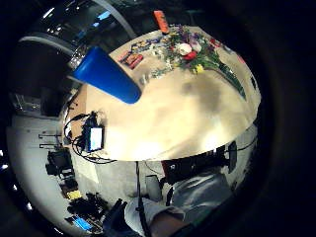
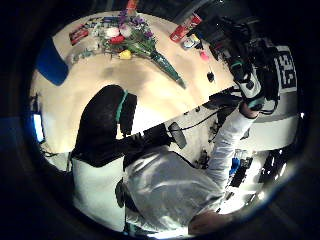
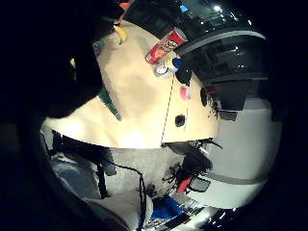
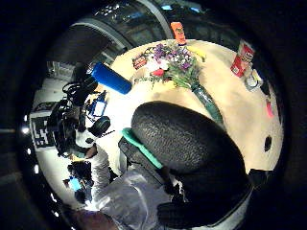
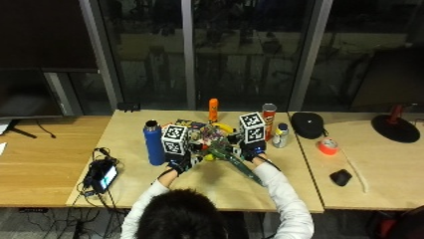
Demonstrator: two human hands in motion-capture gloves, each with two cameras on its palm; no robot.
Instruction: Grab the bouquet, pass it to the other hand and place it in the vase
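The bouquet (image 5: 213, 138) lies on the light wooden table (image 5: 199, 184), mixed flowers toward the far edge and green wrapped stems (image 5: 244, 169) pointing at the person. The vase, a tall blue cylinder (image 5: 154, 143), stands upright just left of the flowers. My left hand (image 5: 177, 164) hovers between vase and bouquet. My right hand (image 5: 252, 152) hovers beside the stems. Neither holds anything. The palm views look down on the bouquet (image 1: 190, 49) (image 4: 177, 64) (image 2: 132, 40) and the vase (image 1: 106, 74) (image 4: 111, 78) from above. Its stem end (image 3: 109, 103) shows under the right palm.
Behind the bouquet stand an orange bottle (image 5: 212, 109), a red chips can (image 5: 268, 121) and a small bottle (image 5: 281, 135). A black case (image 5: 307, 124), an orange tape roll (image 5: 327, 146) and a small black object (image 5: 340, 177) lie on the right. A device with cables (image 5: 104, 174) sits at the left edge.
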